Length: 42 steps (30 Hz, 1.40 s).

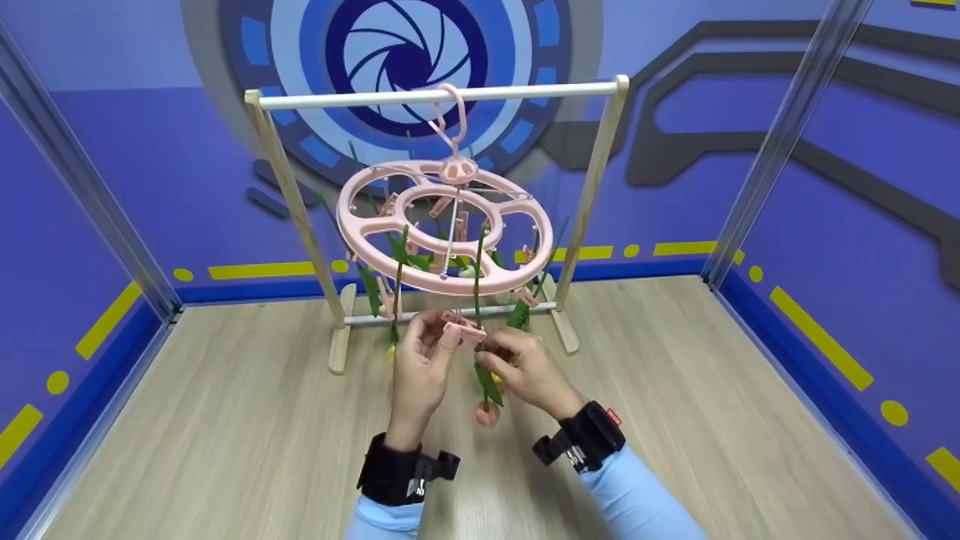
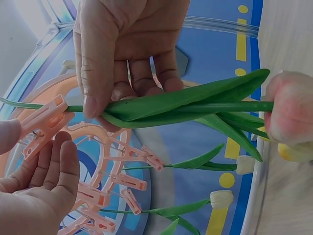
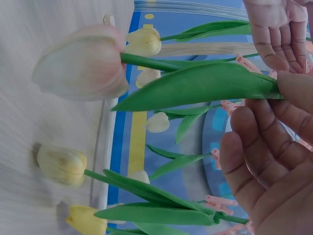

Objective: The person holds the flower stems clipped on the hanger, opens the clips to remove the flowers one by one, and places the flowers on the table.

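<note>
My left hand (image 1: 418, 375) pinches a pink clothes peg (image 1: 466, 328) hanging below the front rim of a round pink clip hanger (image 1: 375, 261). With thumb and fingertips, my right hand (image 1: 531, 369) grips the green stem of a pink-white artificial tulip (image 1: 487, 414) just below the peg. The tulip hangs bloom down. In the left wrist view its stem (image 2: 74, 108) passes through the peg's tip (image 2: 59, 104), and its broad leaf (image 2: 190, 95) lies beside the right thumb. The right wrist view shows the bloom (image 3: 80, 63) large, beyond my right fingers (image 3: 232, 147).
A wooden stand with a white top bar (image 1: 337, 100) carries the hanger by its pink hook (image 1: 459, 112). Other tulips, among them a yellow one (image 3: 87, 220) and a white one (image 3: 158, 122), hang bloom down from pegs around the ring. Blue patterned walls enclose the wooden table (image 1: 247, 420).
</note>
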Motion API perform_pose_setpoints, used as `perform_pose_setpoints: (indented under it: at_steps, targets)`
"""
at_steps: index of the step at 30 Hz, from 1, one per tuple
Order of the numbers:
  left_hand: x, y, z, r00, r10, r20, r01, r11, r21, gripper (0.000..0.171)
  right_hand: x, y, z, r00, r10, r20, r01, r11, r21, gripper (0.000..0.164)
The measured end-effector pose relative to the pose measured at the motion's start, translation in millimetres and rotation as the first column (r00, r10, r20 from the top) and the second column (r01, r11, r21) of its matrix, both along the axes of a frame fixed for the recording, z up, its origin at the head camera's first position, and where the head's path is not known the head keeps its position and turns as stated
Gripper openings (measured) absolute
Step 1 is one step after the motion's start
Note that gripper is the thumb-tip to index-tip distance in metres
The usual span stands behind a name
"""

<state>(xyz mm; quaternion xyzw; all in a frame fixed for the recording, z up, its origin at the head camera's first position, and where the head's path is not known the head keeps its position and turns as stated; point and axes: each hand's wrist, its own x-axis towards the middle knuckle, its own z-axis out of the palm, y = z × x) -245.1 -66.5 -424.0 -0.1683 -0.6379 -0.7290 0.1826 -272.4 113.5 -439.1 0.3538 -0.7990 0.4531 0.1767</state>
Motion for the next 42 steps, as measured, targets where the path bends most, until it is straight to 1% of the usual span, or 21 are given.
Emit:
perform_pose_setpoints:
  at_steps: [4, 11, 17, 29, 35, 42]
  targets:
    - [-0.2, -0.4, -0.5, 1.000, 0.011, -0.018, -0.011, 1.000, -0.008, 0.026, 0.4, -0.9, 0.2, 1.000, -0.022, -0.013, 0.022, 1.000, 0.011, 0.005]
    - [0.2, 0.0, -0.8, 1.000, 0.020, -0.009, -0.020, 1.000, 0.017, 0.025, 0.6, -2.0, 0.1, 1.000, -0.028, -0.011, 0.029, 1.000, 0.010, 0.005]
    - [-0.3, 0.3, -1.1, 1.000, 0.022, -0.021, -0.021, 0.999, 0.024, 0.024, 1.8, -1.5, 0.1, 1.000, -0.025, -0.011, 0.025, 1.000, 0.002, 0.005]
    - [-0.7, 0.2, -1.3, 0.998, 0.043, -0.048, -0.042, 0.999, 0.012, 0.023, 2.7, -1.0, 1.8, 0.999, -0.028, -0.025, 0.028, 1.000, 0.006, 0.003]
    - [-1.5, 1.2, -2.4, 0.998, 0.044, -0.049, -0.043, 0.999, 0.026, 0.024, 3.3, -0.8, 2.2, 0.999, -0.043, -0.026, 0.043, 0.999, 0.011, 0.010]
    - [-2.0, 1.0, -3.9, 0.996, 0.051, -0.069, -0.050, 0.999, 0.012, 0.022, 3.6, -0.2, 0.5, 0.998, -0.052, -0.021, 0.053, 0.999, 0.007, 0.007]
